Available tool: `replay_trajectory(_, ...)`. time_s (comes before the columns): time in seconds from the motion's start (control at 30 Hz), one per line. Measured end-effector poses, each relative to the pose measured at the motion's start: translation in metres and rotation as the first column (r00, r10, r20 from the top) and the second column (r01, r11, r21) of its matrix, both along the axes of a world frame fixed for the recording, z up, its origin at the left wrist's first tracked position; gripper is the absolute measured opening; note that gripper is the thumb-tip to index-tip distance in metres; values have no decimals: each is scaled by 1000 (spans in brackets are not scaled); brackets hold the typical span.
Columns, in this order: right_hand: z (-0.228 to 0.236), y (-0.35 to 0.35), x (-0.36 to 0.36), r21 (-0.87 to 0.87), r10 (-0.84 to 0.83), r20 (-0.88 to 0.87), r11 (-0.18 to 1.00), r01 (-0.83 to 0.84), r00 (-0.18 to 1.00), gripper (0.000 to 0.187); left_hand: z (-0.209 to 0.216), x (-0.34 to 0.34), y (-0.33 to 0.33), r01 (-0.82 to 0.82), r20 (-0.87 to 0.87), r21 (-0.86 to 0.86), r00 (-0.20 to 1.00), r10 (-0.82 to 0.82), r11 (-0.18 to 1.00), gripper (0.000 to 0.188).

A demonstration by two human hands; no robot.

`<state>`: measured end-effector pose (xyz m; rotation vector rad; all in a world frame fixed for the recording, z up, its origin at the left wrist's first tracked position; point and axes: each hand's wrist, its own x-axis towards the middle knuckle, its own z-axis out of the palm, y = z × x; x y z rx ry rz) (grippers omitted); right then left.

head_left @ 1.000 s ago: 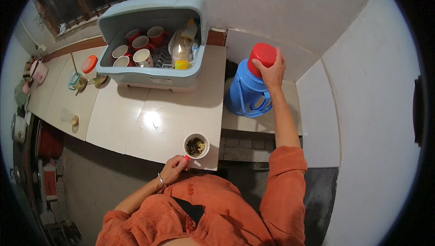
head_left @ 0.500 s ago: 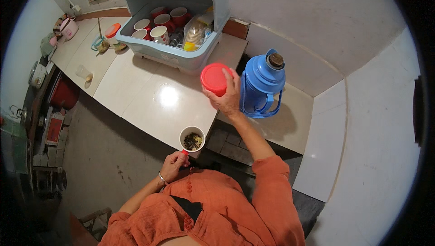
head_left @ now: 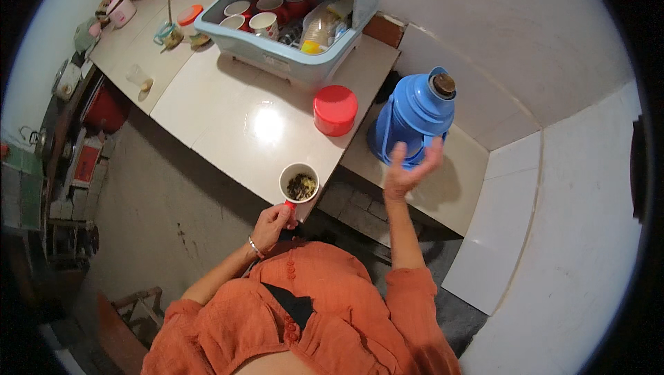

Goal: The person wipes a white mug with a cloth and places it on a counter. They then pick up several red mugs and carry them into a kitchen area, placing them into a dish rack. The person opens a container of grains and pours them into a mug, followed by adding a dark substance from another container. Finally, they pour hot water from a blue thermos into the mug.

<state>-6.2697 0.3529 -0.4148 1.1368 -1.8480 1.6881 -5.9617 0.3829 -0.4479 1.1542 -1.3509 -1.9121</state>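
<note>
My left hand [head_left: 276, 226] is closed on the red handle of a white mug [head_left: 299, 182] at the table's near corner. Dark dried leaves and pale yellow bits lie in the bottom of the mug. My right hand [head_left: 411, 173] is open, thumb and fingers apart, just in front of a blue thermos flask [head_left: 419, 109]. It looks close to the flask's handle, though whether it touches I cannot tell. A brown cork stopper [head_left: 443, 85] sits in the flask's mouth. On the table between mug and flask stands a red lidded canister [head_left: 335, 110].
A pale blue bin [head_left: 277, 64] with its lid raised holds several red and white cups. Farther left on the tiled table [head_left: 214, 118] are an orange-lidded jar [head_left: 189, 18] and a clear tumbler [head_left: 139, 78] on its side. White walls close off the right.
My right hand has set the red canister on the table and let go of it. It has moved right and nearer me, opening in front of the flask. My left hand still holds the mug.
</note>
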Motion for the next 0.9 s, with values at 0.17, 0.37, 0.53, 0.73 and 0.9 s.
replay_trajectory(0.17, -36, 16, -57, 80, -88, 460, 995, 57, 884, 45, 12, -15, 0, -7, 3, 52, 1000, 7, 999, 39)
replay_trajectory(0.37, -30, -1, -63, -49, 261, 703, 946, -321, 662, 32, 7, -19, 2, -55, -6, 61, 998, 55, 997, 40)
replay_trajectory(0.53, -39, -3, -69, -16, 238, 705, 947, -320, 668, 32, 21, -18, 3, -32, 130, 86, 991, 21, 996, 39)
replay_trajectory(0.73, -3, 41, -38, 46, 147, 776, 957, -288, 613, 34, 30, 3, 3, -275, 130, -352, 932, 338, 894, 37)
replay_trajectory(0.9, 34, 92, -28, 301, 94, 663, 875, -379, 743, 35, 69, -22, -17, -244, -8, -518, 960, 280, 820, 35)
